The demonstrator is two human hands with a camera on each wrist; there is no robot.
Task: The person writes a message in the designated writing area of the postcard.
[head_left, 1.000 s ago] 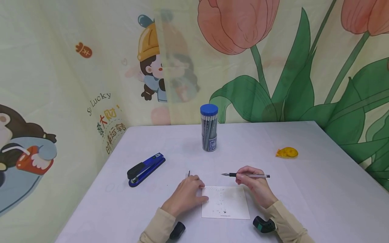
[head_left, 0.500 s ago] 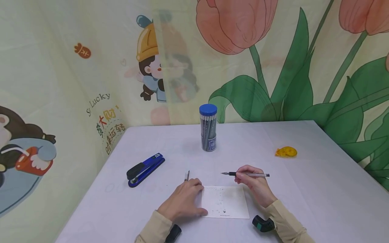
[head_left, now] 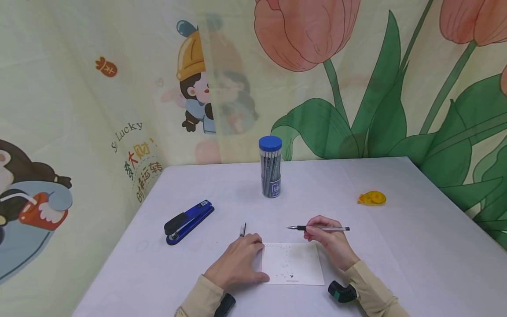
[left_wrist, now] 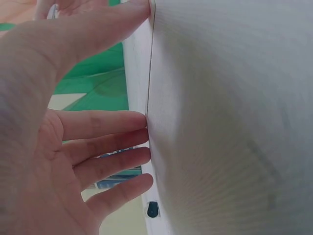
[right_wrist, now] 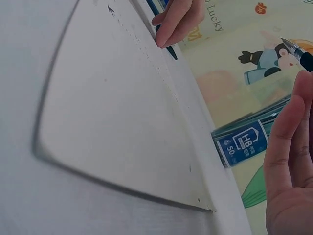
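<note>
A white sheet or thin pad of paper with small printed marks lies on the table between my hands. My left hand rests at its left edge, thumb on the lower left corner. In the left wrist view, the straight fingers reach the paper's edge. My right hand pinches a pen with a clear barrel and black grip. Its uncapped tip points left, above the paper's far edge. Just beyond the left fingers is a small clear-and-black piece, like a pen cap, partly hidden.
A blue and black stapler lies at the left. Toward the back stands a clear jar of pencils with a blue lid. On the right is a small yellow object. Printed curtains hang behind the white table.
My left thumb has slid down the paper's left side to its lower corner, and the left hand has shifted slightly left. The right hand keeps the pen in much the same pose.
</note>
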